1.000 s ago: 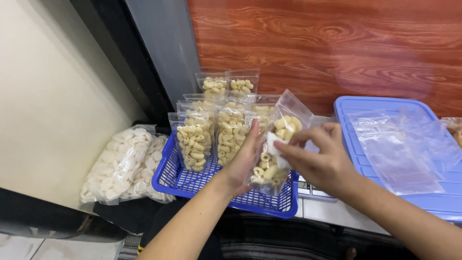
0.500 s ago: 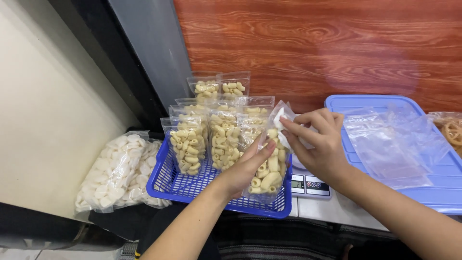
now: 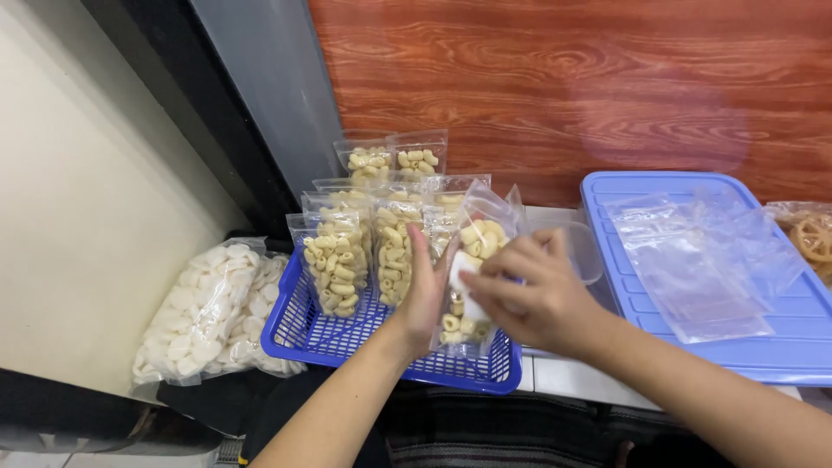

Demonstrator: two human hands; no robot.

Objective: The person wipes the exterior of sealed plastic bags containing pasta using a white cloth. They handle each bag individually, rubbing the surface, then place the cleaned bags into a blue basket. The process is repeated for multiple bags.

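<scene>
A clear plastic pouch of pale curled crackers (image 3: 474, 251) stands upright over the right part of a blue mesh basket (image 3: 347, 338). My left hand (image 3: 422, 290) presses flat against its left side. My right hand (image 3: 527, 290) grips its front, the fingers over a small white packet (image 3: 465, 286) against the pouch. Several more filled pouches (image 3: 338, 260) stand in rows in the basket behind and to the left.
A blue plastic lid (image 3: 745, 347) at the right carries a heap of empty clear bags (image 3: 702, 260). A large bag of white crackers (image 3: 212, 308) lies left of the basket. A bag of round wheel crackers (image 3: 810, 234) sits far right. A wood-grain wall stands behind.
The pouch and both hands have shifted slightly left and lower over the basket. My right hand moved from the pouch's top edge down onto its front.
</scene>
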